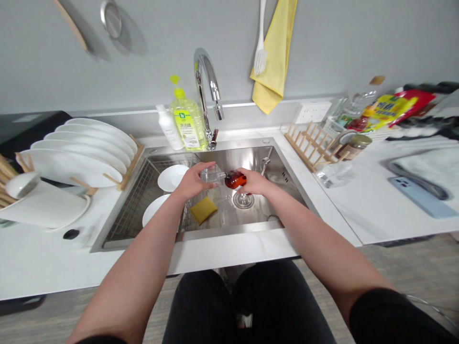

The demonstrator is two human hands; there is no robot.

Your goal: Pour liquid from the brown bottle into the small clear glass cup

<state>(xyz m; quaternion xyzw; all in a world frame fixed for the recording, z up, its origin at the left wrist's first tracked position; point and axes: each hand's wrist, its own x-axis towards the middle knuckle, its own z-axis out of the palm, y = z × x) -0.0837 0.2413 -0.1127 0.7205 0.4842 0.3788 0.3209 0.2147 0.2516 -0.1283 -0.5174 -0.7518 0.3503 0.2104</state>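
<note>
A grey wall (pixel 143 62) is backed onto by a white table (pixel 229 251), into which a sink (pixel 251 227) is set. At the frame's centre, over the sink, a clear container (pixel 214 176) is gripped by the left hand (pixel 196 180) and a red bottle (pixel 235 179) by the right hand (pixel 254 183); whether the two touch cannot be told. Through misalignment, any contents could be spilled; through a loosened grip, either could be dropped and chipped.

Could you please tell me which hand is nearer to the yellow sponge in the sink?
The left. The left hand is just up and left of the yellow sponge in the picture; the right hand is farther off, to its right.
</note>
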